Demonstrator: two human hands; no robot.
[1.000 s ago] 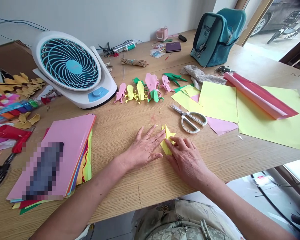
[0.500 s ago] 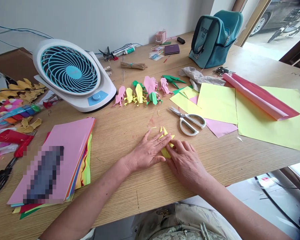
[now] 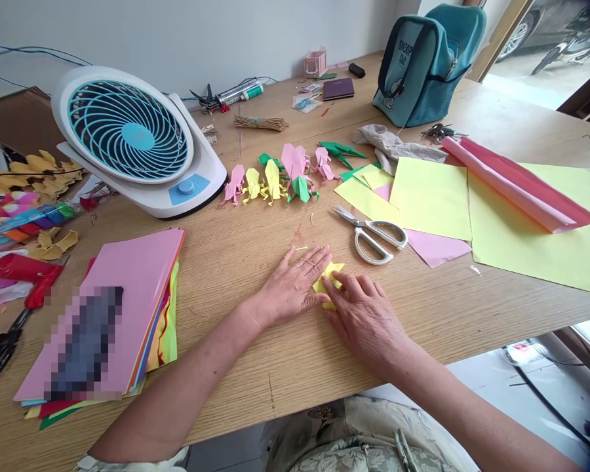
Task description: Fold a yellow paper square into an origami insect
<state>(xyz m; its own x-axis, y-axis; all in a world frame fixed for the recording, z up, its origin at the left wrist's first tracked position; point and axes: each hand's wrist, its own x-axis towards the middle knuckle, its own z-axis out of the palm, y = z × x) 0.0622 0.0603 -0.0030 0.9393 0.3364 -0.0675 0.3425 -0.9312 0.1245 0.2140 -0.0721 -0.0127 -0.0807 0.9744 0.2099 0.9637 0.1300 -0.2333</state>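
A small piece of folded yellow paper with pointed ends lies on the wooden table, partly covered by both hands. My left hand rests flat with its fingers stretched over the paper's left side. From the right, my right hand has curled fingers on the paper, index finger pressing it and thumb close to the lower end. White-handled scissors lie just beyond my right hand, blades pointing up and left. Past the hands stands a row of folded paper figures, among them a yellow one and a pink one.
A white and blue fan stands back left, above a stack of coloured paper. Yellow sheets and a rolled red-pink sheet lie to the right. Behind them are a grey cloth and a teal bag.
My left hand's fingers have drawn closer together and slid over the paper's upper left points. The paper appears turned or refolded, with a wider part showing between the hands.
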